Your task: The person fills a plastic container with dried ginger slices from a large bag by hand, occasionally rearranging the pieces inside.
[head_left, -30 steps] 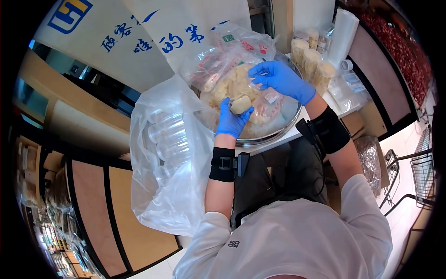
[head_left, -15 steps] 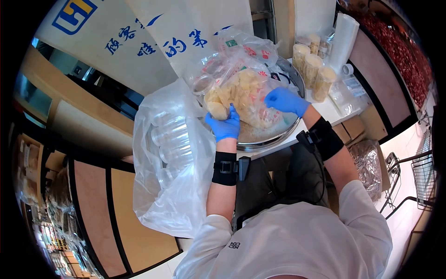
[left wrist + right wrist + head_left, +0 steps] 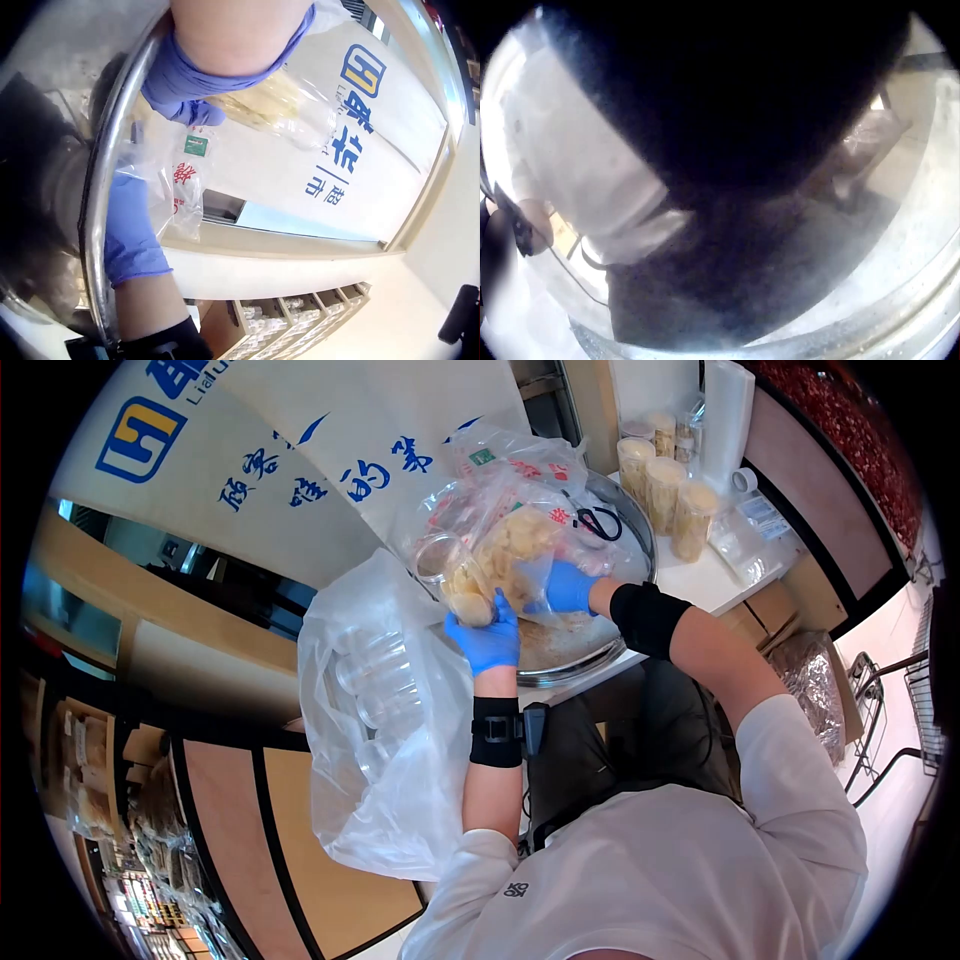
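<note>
Head: 2 hands (image 3: 488,636) (image 3: 568,588), 1 held jar (image 3: 462,586)

White table (image 3: 690,583), metal tray (image 3: 575,673), filled jars (image 3: 664,498)

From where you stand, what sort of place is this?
Likely a supermarket: the white banner includes 超市 ("supermarket"), stocked shelves stand nearby, and filled clear jars are grouped together.

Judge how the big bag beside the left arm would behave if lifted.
The bag would probably sag, since its film looks thin and wrinkled. It looks light for its size: the clear containers inside seem empty. Being round, they might roll or shift.
</note>
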`<state>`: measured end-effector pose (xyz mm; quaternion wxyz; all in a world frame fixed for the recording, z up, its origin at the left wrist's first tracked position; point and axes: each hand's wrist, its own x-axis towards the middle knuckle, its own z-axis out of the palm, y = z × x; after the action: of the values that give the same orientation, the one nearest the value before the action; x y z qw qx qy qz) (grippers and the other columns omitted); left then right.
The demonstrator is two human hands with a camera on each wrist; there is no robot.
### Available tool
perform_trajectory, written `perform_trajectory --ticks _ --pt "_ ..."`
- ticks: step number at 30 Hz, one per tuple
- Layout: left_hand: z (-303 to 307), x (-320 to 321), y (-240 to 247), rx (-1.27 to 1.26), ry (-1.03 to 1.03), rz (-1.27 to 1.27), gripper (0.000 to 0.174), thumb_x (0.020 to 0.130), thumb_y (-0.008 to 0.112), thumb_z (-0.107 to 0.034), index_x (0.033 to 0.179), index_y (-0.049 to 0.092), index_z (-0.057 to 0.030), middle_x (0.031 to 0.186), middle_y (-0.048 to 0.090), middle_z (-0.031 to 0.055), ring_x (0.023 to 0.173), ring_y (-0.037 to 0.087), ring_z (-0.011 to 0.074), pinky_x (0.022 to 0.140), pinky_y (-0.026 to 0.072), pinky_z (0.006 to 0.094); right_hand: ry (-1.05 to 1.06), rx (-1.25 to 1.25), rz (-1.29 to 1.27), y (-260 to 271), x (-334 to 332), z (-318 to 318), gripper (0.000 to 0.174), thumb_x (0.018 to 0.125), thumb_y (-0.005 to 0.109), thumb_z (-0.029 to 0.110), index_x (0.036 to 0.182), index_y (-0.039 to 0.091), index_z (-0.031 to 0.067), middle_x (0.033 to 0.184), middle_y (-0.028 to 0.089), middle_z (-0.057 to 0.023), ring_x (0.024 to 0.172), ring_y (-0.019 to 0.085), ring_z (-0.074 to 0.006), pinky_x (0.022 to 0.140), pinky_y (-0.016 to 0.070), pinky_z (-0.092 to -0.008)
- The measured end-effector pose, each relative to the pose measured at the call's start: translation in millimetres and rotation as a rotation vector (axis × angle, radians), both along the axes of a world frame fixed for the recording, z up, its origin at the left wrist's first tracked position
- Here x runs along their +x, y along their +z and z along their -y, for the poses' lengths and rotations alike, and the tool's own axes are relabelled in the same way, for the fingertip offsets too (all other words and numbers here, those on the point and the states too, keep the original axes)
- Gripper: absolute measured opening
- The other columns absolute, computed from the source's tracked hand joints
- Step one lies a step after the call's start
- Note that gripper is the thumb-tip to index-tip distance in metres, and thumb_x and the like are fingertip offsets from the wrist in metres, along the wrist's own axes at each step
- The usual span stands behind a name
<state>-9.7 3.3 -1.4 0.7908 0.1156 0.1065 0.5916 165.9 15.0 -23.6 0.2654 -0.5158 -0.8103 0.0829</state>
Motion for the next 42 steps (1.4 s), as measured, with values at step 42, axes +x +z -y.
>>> perform_trajectory --ticks 42 --pt "-0.8 4.9 0.8 -0.338 0.038 -0.038 0.049 0.081 0.045 -0.046 0.108 0.053 -0.0065 0.094 0.057 0.0083 0.078 0.057 0.0226 0.065 0.0515 0.034 0.023 -0.026 0.169 22.7 76.5 -33.6 0.022 0.069 0.06 0.017 0.084 0.064 0.0024 0.087 0.062 -0.0185 0.074 0.06 -0.0331 0.068 0.0477 -0.0398"
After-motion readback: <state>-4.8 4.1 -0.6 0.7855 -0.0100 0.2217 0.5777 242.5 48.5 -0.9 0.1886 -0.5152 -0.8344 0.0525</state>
